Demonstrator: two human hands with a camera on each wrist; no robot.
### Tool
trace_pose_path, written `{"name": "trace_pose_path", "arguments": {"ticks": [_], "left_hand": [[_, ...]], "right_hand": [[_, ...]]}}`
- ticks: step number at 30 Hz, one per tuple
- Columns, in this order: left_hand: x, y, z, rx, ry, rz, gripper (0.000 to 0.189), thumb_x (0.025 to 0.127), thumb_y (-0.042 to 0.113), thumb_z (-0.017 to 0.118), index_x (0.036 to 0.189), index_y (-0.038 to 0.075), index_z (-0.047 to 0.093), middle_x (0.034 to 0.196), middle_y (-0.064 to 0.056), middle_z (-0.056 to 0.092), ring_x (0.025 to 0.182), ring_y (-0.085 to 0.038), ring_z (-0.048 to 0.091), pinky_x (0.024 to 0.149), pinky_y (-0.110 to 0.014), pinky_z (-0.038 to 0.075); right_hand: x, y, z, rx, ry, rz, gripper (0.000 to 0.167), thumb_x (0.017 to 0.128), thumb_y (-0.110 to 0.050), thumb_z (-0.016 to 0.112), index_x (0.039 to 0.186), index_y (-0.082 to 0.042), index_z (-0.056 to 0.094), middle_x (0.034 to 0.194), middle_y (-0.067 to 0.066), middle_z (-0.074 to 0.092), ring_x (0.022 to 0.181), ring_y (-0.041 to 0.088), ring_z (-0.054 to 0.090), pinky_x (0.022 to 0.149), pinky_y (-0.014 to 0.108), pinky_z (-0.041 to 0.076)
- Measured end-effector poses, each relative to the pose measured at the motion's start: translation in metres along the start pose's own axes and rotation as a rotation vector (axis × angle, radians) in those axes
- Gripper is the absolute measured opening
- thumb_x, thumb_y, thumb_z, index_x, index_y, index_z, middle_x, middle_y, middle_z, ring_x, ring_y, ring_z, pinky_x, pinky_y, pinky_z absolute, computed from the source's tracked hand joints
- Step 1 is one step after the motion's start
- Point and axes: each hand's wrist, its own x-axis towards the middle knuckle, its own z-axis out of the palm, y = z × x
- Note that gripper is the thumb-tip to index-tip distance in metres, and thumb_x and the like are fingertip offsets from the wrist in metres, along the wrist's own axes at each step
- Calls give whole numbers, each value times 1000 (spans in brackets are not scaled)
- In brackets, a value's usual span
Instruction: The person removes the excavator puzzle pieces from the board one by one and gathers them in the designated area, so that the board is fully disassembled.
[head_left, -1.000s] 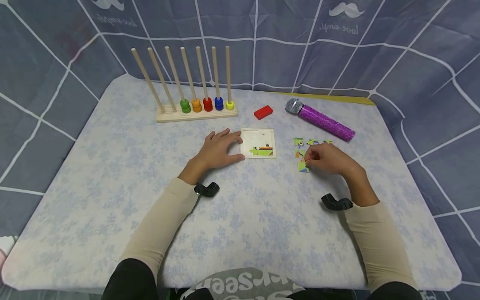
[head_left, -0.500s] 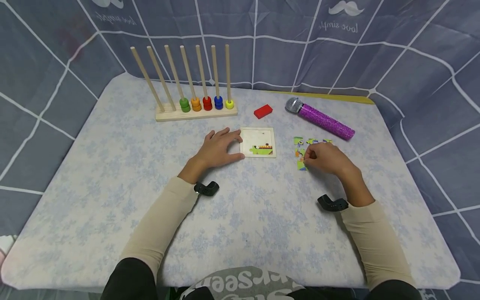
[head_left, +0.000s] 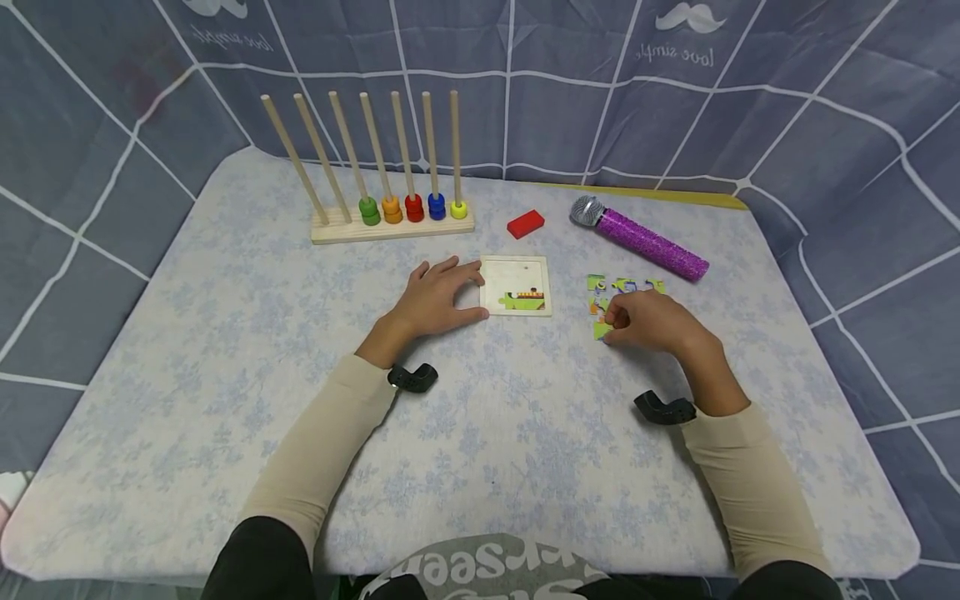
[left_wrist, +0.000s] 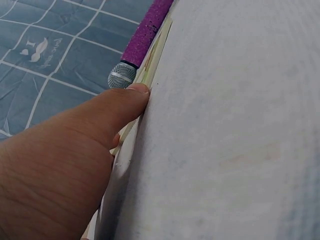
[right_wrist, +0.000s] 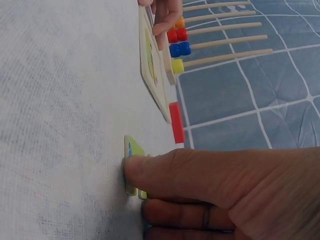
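In the head view, my left hand [head_left: 433, 304] rests at the left side of a square wooden puzzle tray [head_left: 514, 260], thumb and index finger spread against its edge. Inside the tray lies a green puzzle section [head_left: 525, 302] with a train picture. To the right, my right hand [head_left: 651, 323] is over a group of loose puzzle pieces [head_left: 597, 285], fingers bent. Its thumb and fingers pinch the nearest one, a green puzzle piece [right_wrist: 134, 147] with a bit of blue, close over the cloth; the hand covers part of it.
Behind the tray stands a wooden peg abacus [head_left: 393, 233] with coloured rings on several tall rods. A red block [head_left: 526, 223] and a purple glittery microphone [head_left: 652, 243] lie at the back. Grey-blue checked fabric [head_left: 555, 125] hangs behind the table.
My right hand has shifted slightly left, its thumb now lower on the nearest puzzle piece, which has moved a little left. The left hand and the tray stay in place.
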Motion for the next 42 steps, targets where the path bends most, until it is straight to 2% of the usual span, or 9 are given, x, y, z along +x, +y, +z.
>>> {"name": "trace_pose_path", "arguments": {"ticks": [8,12,15,19,26,29,34,37,42], "left_hand": [[0,-1,1,5,1,-3,51,92,55,67,132,23,61,161,0,37,150,-29,23,117,-62,7],[0,0,0,5,1,-3,51,92,55,67,132,23,61,161,0,36,150,-29,23,117,-62,7],[0,0,0,5,0,-4,52,92,55,67,132,23,61,161,0,36,150,-30,24,116,-63,7],[-3,0,1,7,-6,-7,52,92,55,67,131,22,61,161,0,37,150,-31,24,116,-63,9],[-6,-3,4,-4,2,-1,50,92,55,68,130,22,62,160,0,38,150,-31,25,115,-64,11],[-6,-3,6,-16,3,11,50,92,55,67,130,23,62,160,0,38,150,-30,25,115,-64,11],[-4,-2,7,-21,3,20,51,92,56,66,130,23,62,160,1,38,150,-30,25,115,-64,11],[-4,-2,4,-9,16,20,51,92,56,67,130,23,62,160,1,38,150,-30,25,115,-64,11],[-3,-1,1,-9,21,21,50,92,55,67,129,23,62,160,1,38,149,-30,26,115,-64,11]], "right_hand": [[-2,0,-3,22,3,-17,12,92,-14,75,97,-6,69,88,2,68,79,19,60,74,43,49],[-2,2,-6,42,44,-60,10,97,-17,70,100,-7,69,89,1,69,80,18,61,72,41,49],[2,-2,-5,77,83,-122,13,98,-16,68,105,-6,69,94,2,70,89,20,65,79,43,51],[15,-17,5,104,82,-235,18,97,-13,70,110,-1,69,103,7,69,99,25,64,87,47,51],[54,-67,14,5,50,-373,26,94,-14,73,116,-1,72,110,10,68,100,26,60,89,46,48],[68,-86,16,-100,46,-355,19,93,-16,73,107,-3,72,101,10,66,95,27,57,82,48,47],[78,-103,24,-256,21,-217,15,95,-17,73,107,-9,72,103,9,62,99,28,55,84,51,43],[80,-105,26,-271,33,-177,22,96,-14,71,117,-9,71,109,9,61,104,28,55,87,51,42],[81,-104,28,-229,46,-194,26,95,-9,70,120,-3,68,112,13,59,99,26,56,86,46,48]]}}
